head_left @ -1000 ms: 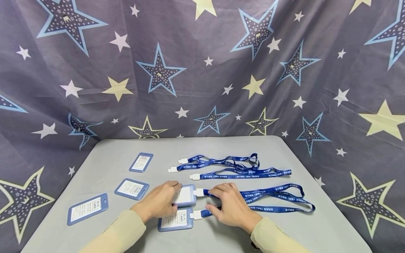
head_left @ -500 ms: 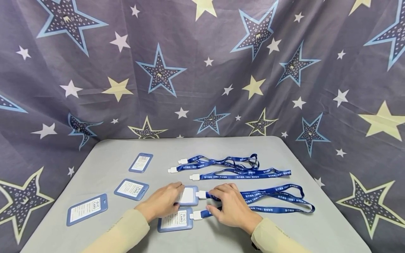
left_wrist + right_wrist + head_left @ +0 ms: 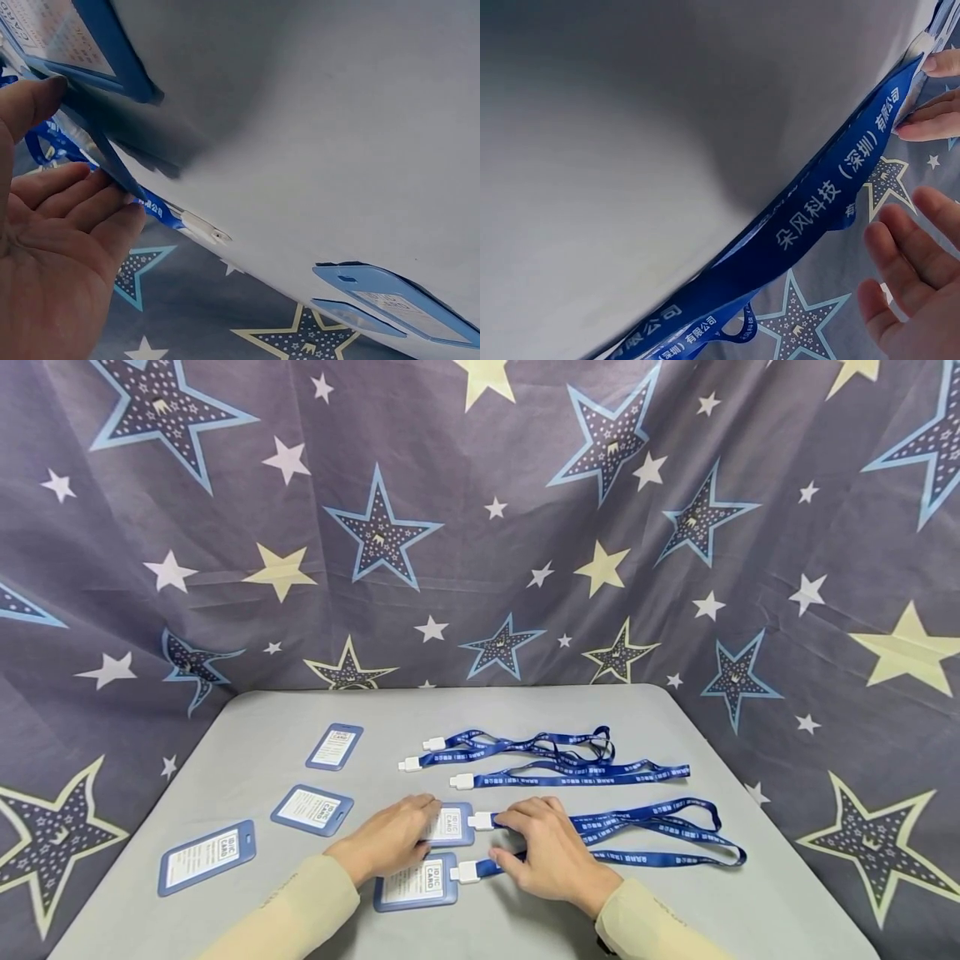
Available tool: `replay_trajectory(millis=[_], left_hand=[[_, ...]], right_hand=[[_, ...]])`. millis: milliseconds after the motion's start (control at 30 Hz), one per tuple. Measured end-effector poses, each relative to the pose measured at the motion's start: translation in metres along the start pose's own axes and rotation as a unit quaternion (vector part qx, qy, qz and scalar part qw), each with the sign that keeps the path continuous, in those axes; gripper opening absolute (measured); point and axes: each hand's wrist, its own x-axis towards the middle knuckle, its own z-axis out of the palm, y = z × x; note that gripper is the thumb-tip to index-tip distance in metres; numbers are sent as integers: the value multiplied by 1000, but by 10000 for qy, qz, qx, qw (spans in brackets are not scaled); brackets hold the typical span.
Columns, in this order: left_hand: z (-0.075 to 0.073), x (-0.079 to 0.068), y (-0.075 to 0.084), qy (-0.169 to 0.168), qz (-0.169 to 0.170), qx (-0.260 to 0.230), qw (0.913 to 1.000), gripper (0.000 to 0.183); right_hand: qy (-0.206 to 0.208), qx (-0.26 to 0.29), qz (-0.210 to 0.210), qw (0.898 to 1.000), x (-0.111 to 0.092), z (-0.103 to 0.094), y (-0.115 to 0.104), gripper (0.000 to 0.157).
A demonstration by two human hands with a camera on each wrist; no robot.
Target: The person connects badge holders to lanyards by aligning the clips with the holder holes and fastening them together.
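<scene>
We have the left hand [image 3: 390, 842] bent over the upper badge holder [image 3: 453, 824], its thumb toward the near long edge and its other fingers along the far one, the grip as narrow as the holder's short side. The left wrist view shows us the blue frame between thumb and fingertips. Just right of those fingers, a white clip [image 3: 481, 820] meets the holder's end; we cannot tell whether it is fastened.

From the clip, a blue lanyard [image 3: 637, 815] runs under the right hand [image 3: 553, 853], whose fingers curve loosely, the index wide of the thumb. That index fingertip lies at the strap just beside the clip; whether it presses, we cannot tell.

On the near side of the left fingers we see the lower badge holder [image 3: 416, 883] lying flat, with a white connector [image 3: 467, 872] at its end. Its strap [image 3: 645, 858] passes by the right thumb's tip and loops out past the palm.

Beyond the right fingertips we find a far lanyard [image 3: 467, 733], a middle lanyard [image 3: 459, 756] and a third lanyard [image 3: 525, 779]. Left of the left fingers lie a slanted card holder [image 3: 312, 809], nearby, a small-looking card holder [image 3: 334, 747], farther off, and an outermost card holder [image 3: 207, 857], well apart.
</scene>
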Motion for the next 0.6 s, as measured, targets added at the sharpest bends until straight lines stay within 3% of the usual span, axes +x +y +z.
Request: replay_trajectory(millis=[200, 600], left_hand=[[-1, -1, 3, -53, -189, -147, 9997, 65], [-2, -2, 5, 219, -27, -116, 9997, 69]], right_hand=[[-2, 7, 14, 10000, -1, 0, 0, 42], [-104, -29, 132, 9999, -1, 2, 4, 46]])
